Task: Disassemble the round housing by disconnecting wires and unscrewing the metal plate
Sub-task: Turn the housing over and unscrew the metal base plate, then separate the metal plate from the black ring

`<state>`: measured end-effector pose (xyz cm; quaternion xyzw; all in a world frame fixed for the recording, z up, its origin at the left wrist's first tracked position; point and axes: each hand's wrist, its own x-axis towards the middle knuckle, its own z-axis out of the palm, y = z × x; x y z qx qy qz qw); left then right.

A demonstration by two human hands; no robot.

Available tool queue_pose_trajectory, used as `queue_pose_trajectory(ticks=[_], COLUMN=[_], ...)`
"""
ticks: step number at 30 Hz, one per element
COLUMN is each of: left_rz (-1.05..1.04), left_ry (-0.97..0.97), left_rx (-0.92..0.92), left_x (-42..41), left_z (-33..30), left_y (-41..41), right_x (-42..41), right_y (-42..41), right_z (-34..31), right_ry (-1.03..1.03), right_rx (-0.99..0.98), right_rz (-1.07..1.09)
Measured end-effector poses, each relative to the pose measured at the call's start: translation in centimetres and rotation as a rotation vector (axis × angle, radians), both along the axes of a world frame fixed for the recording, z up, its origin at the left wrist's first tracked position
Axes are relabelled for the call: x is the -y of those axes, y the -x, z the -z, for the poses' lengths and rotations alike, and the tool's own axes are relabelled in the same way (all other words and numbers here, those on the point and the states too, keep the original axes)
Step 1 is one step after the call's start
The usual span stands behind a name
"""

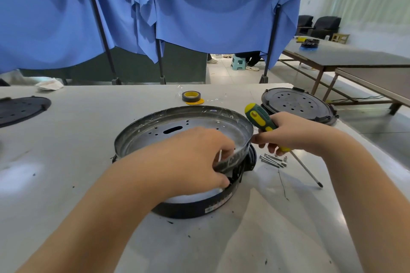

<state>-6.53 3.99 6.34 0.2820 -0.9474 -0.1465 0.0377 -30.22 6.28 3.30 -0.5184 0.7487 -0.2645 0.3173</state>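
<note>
Left hand (195, 157) is in at the near-right rim of the metal plate (184, 126), fingers curled over the edge and thumb underneath, gripping it. The plate, a shallow silver dish with a dark slot and small holes in its floor, is tilted, its right side lifted off the round housing (199, 206), the black ring beneath it. That pair sits at the middle of the white table (88, 184), a little toward the near edge. Black wires (241, 168) show in the gap between plate and housing, just past the left thumb; whether they are connected is hard to tell.

Right hand (295, 133) is wrapped round the green-and-yellow handle of the screwdriver (264, 119), shaft slanting down and its tip touching the table to the right of the housing. The index finger reaches out and touches the plate's right rim.

Loose screws (273, 160) lie on the table just beside the housing's right side, under the right hand. A roll of tape (191, 97) sits toward the far edge, behind the plate. A dark perforated round cover (297, 104) rests at the far right corner, another dark disc (20, 109) at the left edge
</note>
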Motion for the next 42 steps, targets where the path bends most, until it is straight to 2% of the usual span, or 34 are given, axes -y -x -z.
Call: queue_pose_trajectory(ticks=[4,12,20,28,33,42], left_rz=[-0.002,-0.053,-0.095,-0.252,-0.382,-0.534], left_ry=[0.021,0.184,0.297,0.419,0.477,0.478], left_rx=[-0.072,-0.175,-0.313,-0.324,-0.301,-0.231], left_x=[0.4,2.4,4.5,7.1,8.9,11.4], left_z=[-0.4,0.1,1.7,3.5,4.6,7.4], left_y=[-0.2,-0.8,-0.7,-1.5,-2.4,-4.7], right_x=[0.1,0.5,0.5,0.9,1.1,1.2], right_y=[0.1,-0.8,-2.4,-3.2,-3.9,-3.9], right_z=[-0.3,-0.6,-0.7,0.7,1.5,1.4], right_ry=[0.053,0.167,0.278,0.191,0.063,0.01], right_rx=[0.047,0.097,0.018,-0.227,-0.301,-0.359], right_rz=[0.016,0.075,0.002,-0.079,-0.151,-0.171])
